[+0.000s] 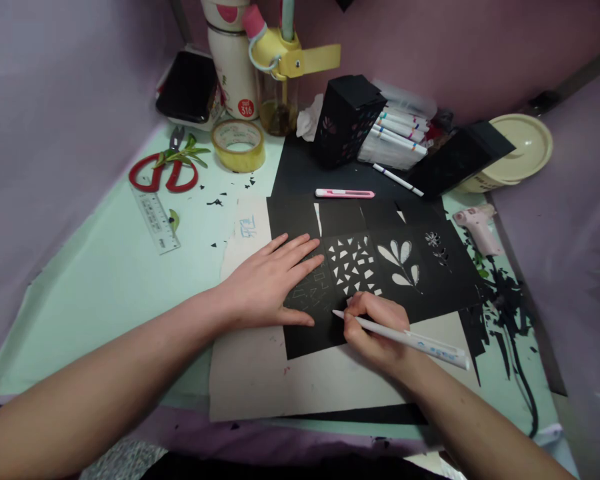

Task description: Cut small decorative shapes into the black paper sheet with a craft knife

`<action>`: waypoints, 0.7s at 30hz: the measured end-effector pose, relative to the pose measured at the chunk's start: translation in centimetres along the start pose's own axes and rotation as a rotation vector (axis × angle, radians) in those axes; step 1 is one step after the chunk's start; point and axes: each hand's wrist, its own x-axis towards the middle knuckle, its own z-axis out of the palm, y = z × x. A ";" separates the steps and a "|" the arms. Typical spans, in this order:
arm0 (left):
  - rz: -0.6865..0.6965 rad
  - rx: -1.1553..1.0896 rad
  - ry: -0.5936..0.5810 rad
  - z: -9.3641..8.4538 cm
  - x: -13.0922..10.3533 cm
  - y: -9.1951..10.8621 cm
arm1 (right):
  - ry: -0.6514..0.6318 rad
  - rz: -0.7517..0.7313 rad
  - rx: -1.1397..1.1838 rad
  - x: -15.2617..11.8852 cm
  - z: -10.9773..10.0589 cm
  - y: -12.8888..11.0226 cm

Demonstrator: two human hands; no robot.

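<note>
A black sheet of card [353, 333] lies over a pale sheet of paper [250, 387], with small cut-out shapes and a leaf sprig cut-out [401, 262] showing white. Faint drawn outlines mark its left panel. My left hand [275, 280] rests flat on that panel, fingers spread. In my right hand [377, 327] is a white pen [420, 342], gripped near its tip, which sits at the card just below the cut-out shapes. A pink craft knife [345, 193] lies just behind the card.
Red-handled scissors [153, 175], a clear ruler [155, 220] and a tape roll [239, 147] are at left. Bottles, a black box [347, 120] and markers [397, 133] stand behind. At right are a lidded tub [520, 150], a glue gun [480, 228] with cord, and black scraps [505, 307].
</note>
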 end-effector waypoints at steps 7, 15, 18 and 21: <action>0.000 -0.015 0.004 -0.1 0.0 0.1 | 0.010 0.010 0.009 -0.2 0.1 0.2; 0.000 0.006 0.014 -0.1 -0.1 0.2 | 0.025 0.015 0.002 0.0 0.2 0.1; -0.002 0.010 0.013 -0.1 -0.1 0.2 | 0.016 0.011 0.016 0.0 0.2 0.0; -0.005 0.010 0.011 -0.2 0.0 0.3 | -0.001 0.004 0.029 0.0 0.2 -0.1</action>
